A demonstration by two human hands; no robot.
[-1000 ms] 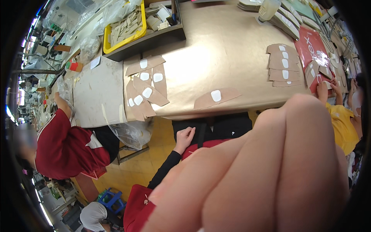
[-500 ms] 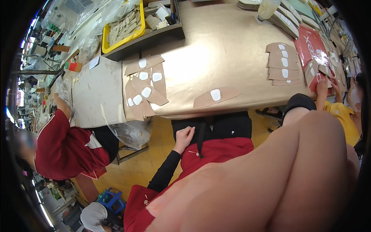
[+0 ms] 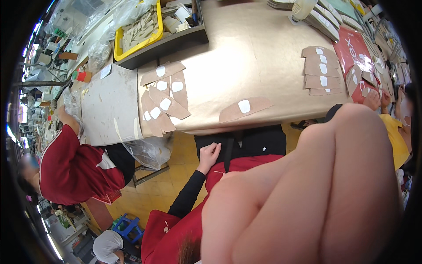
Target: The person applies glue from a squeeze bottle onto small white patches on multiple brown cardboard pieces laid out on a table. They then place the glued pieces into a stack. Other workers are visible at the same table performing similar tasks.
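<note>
My left hand rests on my lap at the table's near edge, its fingers loosely curled and nothing showing in them. Very large and close, my right hand covers the lower right. Its fingers lie side by side and bend at the knuckles; their tips are hidden. Just beyond my lap, a curved tan piece with a white patch lies on the table. Similar tan pieces overlap in a loose group on the left. On the right, another overlapping row of them is lined up.
A yellow tray of small beige pieces stands in a dark box at the far left. A bottle stands at the far right near a red sheet. Co-workers sit left, in a red top, and right, in yellow.
My right hand has shifted right and covers more of the lower right; its black cuff is now mostly hidden. My left hand stays on my lap. The table pieces stay in place.
</note>
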